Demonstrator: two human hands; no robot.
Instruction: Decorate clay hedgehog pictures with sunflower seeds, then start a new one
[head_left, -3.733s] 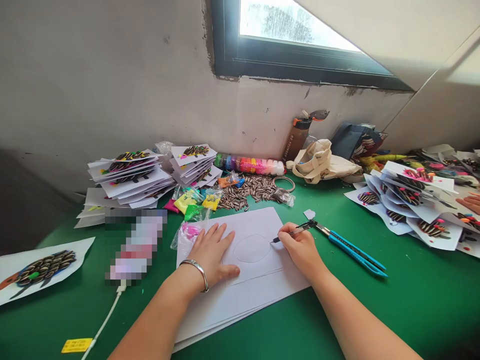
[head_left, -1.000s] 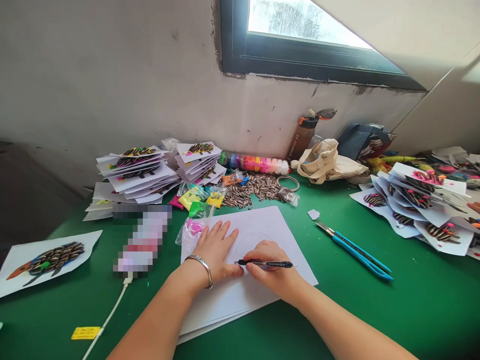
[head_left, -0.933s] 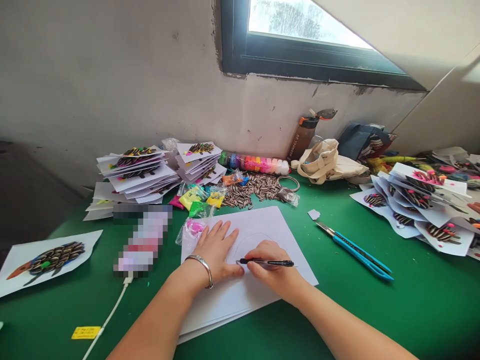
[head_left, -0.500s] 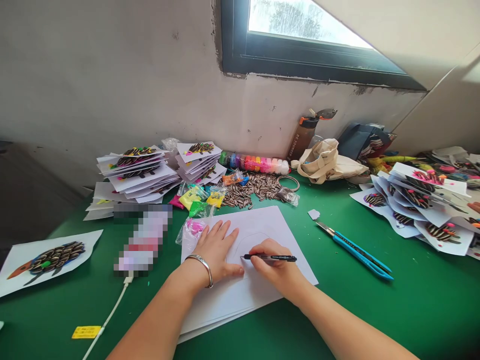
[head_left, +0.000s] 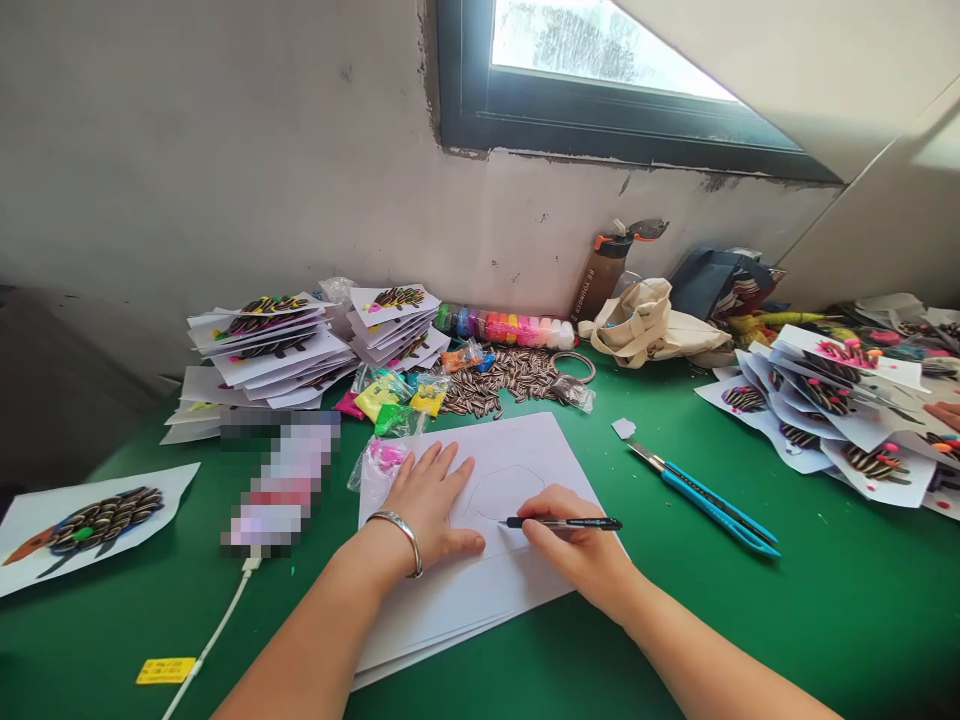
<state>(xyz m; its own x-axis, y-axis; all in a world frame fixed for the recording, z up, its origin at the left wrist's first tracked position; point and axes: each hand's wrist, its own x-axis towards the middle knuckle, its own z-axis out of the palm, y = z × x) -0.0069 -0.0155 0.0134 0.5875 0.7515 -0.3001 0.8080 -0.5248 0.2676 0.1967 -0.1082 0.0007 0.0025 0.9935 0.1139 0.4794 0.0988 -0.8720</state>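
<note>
A few sheets of white paper (head_left: 450, 610) lie stacked in front of me on a green table. My left hand (head_left: 435, 500) rests flat on the top sheet with its fingers spread; a silver bangle circles that wrist. In my right hand (head_left: 577, 540) is a black pen (head_left: 559, 523), pinched between thumb and fingers, its tip at the paper. A thin rounded outline (head_left: 499, 468) is drawn on the sheet between both hands. Beyond my left fingers, a clear bag with pink clay (head_left: 388, 455) overlaps the paper's edge.
Striped sunflower seeds (head_left: 510, 375) and bags of colored clay (head_left: 379, 398) lie behind the paper. A blue utility knife (head_left: 712, 505) is at right. Stacks of seed-decorated cards (head_left: 274, 350) stand left, more cards (head_left: 832, 400) right, near another person's hand (head_left: 945, 412). A bottle (head_left: 604, 275) stands at the wall.
My right hand and the pen have moved right and slightly down across the paper, and more of the drawn outline shows. My left hand stays spread on the sheet.
</note>
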